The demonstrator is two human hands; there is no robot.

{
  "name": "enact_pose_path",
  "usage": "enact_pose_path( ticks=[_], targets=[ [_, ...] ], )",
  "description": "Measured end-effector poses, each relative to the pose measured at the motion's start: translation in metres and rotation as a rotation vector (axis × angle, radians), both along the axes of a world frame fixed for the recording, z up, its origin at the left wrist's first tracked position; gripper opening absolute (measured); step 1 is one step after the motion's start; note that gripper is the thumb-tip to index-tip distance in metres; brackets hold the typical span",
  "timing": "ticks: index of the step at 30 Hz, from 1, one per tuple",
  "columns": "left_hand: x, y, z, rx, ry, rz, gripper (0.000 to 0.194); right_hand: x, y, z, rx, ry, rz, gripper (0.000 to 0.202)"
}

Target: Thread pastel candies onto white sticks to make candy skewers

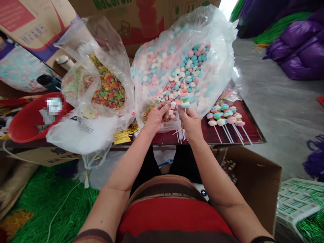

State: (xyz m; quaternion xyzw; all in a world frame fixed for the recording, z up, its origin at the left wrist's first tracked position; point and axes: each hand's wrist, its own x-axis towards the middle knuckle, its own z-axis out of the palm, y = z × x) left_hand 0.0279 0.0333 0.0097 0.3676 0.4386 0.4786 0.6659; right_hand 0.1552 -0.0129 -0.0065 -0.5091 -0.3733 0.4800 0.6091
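I list one candy skewer [185,100]: pale stick upright, tip bare, threaded with orange, pink, green and blue pieces. I list one white candy [173,104]: rounded, unthreaded, pinched just left of it.

A small workshop, identified by materials in bulk. Open plastic bags [215,67] of pastel sweets [193,64] and ring-shaped sweets [108,87] cover much of the dark red table [253,130], with filled sticks [225,114] near its right front corner and a printed carton [141,20] at its rear edge. Purple bundles [301,47] lie on the grey floor [255,77]; green strands [60,202] spread at left below the front edge.
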Motion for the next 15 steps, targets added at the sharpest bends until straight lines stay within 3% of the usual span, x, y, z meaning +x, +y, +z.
enact_pose_path(
  ticks=[3,6,10,15],
  targets=[
    [0.0,-0.014,-0.005,-0.007,-0.01,-0.052,0.026,-0.005,0.008,-0.007,0.005,0.014,-0.008,0.036],
    [-0.005,-0.02,-0.009,-0.036,-0.02,-0.024,0.021,-0.002,0.004,-0.01,-0.03,0.031,-0.018,0.035],
    [-0.01,-0.027,-0.013,-0.035,-0.022,0.046,0.02,0.004,-0.011,-0.003,-0.093,0.112,0.001,0.035],
    [-0.005,-0.042,-0.014,0.079,0.13,0.081,0.018,-0.009,-0.024,0.007,-0.091,0.127,0.081,0.031]
  ],
)
